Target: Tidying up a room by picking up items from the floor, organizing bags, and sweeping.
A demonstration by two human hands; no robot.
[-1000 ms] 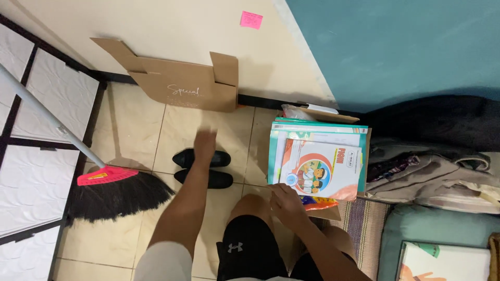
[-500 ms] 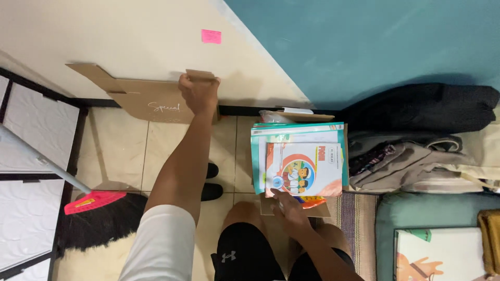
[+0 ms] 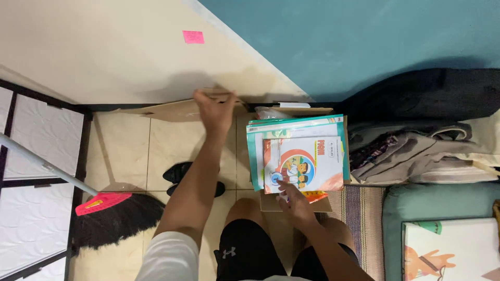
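Down on the tiled floor (image 3: 130,151), seen from the head camera, the left hand (image 3: 214,110) has closed on the top edge of the flattened cardboard piece (image 3: 172,110), which half a second ago stood upright against the cream wall (image 3: 104,52) and now tips away from it, nearly edge-on. That suggests it is being pulled free. Its long axis runs left to right along the wall's foot. The right hand (image 3: 296,204) rests flat, fingers spread, on the near edge of the book stack (image 3: 299,153) in its box. Black shoes (image 3: 182,174) and a broom (image 3: 104,208) lie nearby.
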